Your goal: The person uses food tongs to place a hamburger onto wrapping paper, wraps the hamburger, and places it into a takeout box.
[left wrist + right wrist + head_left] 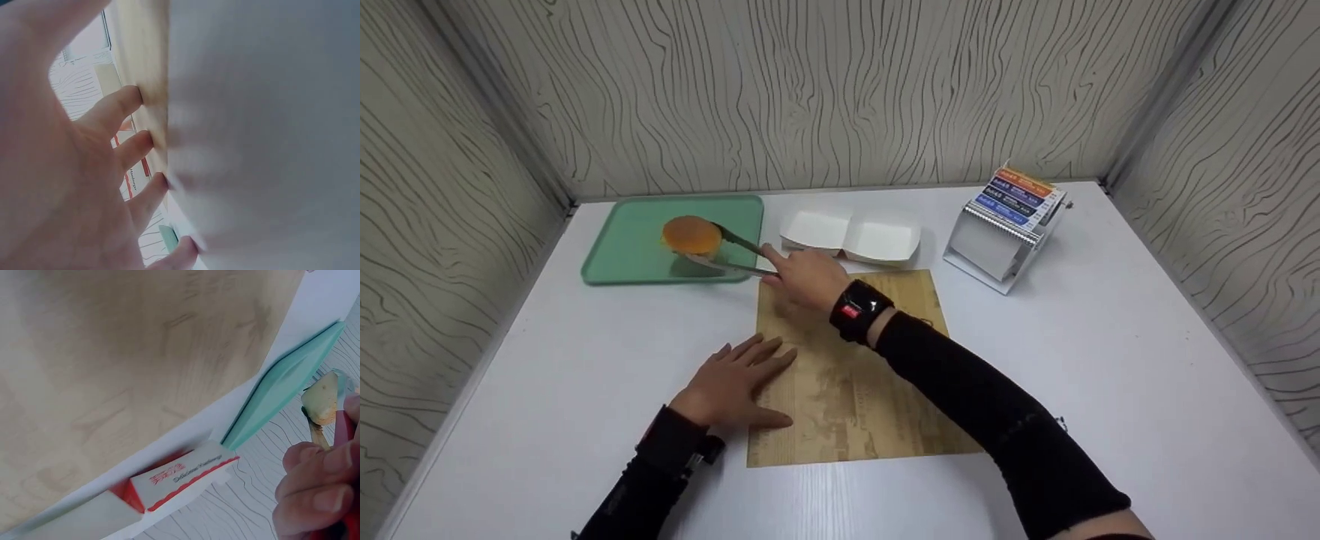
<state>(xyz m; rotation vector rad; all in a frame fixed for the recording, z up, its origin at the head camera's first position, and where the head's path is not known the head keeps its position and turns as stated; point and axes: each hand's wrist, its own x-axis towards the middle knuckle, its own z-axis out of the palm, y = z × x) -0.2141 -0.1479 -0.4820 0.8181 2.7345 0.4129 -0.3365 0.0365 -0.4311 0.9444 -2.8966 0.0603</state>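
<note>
Gripping the tongs (739, 268) in the right hand (810, 281), with fingers curled around the handles. Pinching the bun (692, 236) between the far ends and holding it above the tray (619, 251) (lifted off its surface, judging by the right wrist view). Resting the left hand (727, 386), with spread fingers and grasping nothing, across the left edge of the paper (847, 405). Visible just beyond the paper: the open box (814, 229), with the dispenser (1003, 225) to its right.

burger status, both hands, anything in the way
Right hand grips tongs; burger between tips, above green tray. Left hand at left edge of brown paper. No obstruction visible.
</note>
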